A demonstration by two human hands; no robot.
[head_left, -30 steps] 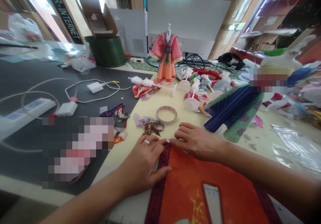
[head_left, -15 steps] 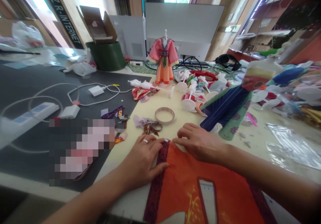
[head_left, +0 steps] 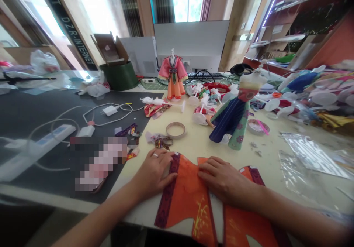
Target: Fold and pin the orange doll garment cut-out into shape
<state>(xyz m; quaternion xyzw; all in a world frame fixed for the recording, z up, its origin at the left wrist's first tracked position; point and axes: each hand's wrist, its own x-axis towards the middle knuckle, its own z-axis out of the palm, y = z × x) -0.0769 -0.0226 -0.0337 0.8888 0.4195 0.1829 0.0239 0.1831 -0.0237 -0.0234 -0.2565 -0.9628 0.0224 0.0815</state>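
Note:
An orange doll-garment piece (head_left: 188, 188) with a dark purple patterned border and yellow sprigs lies flat on the table before me, with a slit up its middle. My left hand (head_left: 155, 171) rests on its upper left corner, thumb apart from the fingers, a ring on one finger. Lying over the top middle, beside the slit, is my right hand (head_left: 225, 180), its fingers slightly bent and pressed down on the cloth. White tabs show at both upper corners. Part of the right half is hidden under my right forearm.
Beyond my hands lie a tape ring (head_left: 176, 130) and ribbon scraps (head_left: 162, 141). A blue and green doll gown (head_left: 228, 119) stands ahead right; a pink and orange one (head_left: 174, 77) stands farther back. Plastic sleeves (head_left: 312, 154) lie right, a power strip (head_left: 55, 140) left.
My right hand has shifted right and down across the cloth, and its upper right corner now shows. The left hand stays at the corner. The view has tilted up a little.

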